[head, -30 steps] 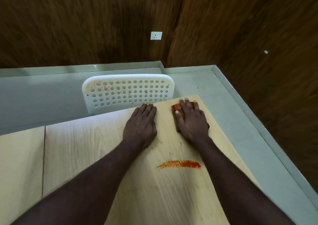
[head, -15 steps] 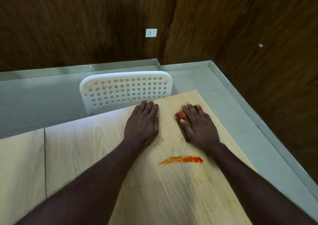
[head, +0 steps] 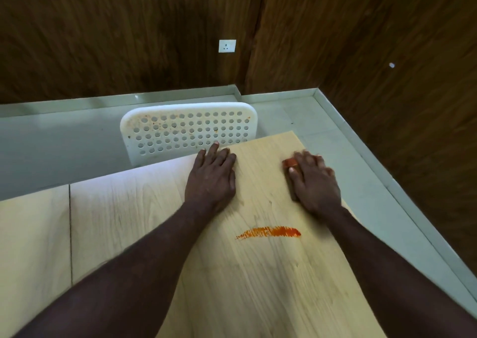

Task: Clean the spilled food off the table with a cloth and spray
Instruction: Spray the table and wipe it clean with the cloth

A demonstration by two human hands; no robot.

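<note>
Rightward the right hand point(head: 315, 182) has slid since the earlier frame, so the gap to the left hand point(head: 212, 177) is wider. The orange-red cloth point(head: 288, 162) lies under the right hand near the far right corner of the worktop point(head: 232, 286). Only a small corner of it shows beside the index finger. That hand lies flat on the cloth and presses it down, its fingertips blurred. The orange smear point(head: 268, 232) sits nearer the person, between the two forearms and apart from the cloth. The left hand is released, palm down on the wood with fingers straight, reaching the far edge. Just beyond that edge stands a white perforated chair back point(head: 188, 131), speckled orange. Behind it are a pale floor point(head: 51, 144), a dark wood-panelled wall point(head: 103, 40) and a white socket point(head: 227, 46).
</note>
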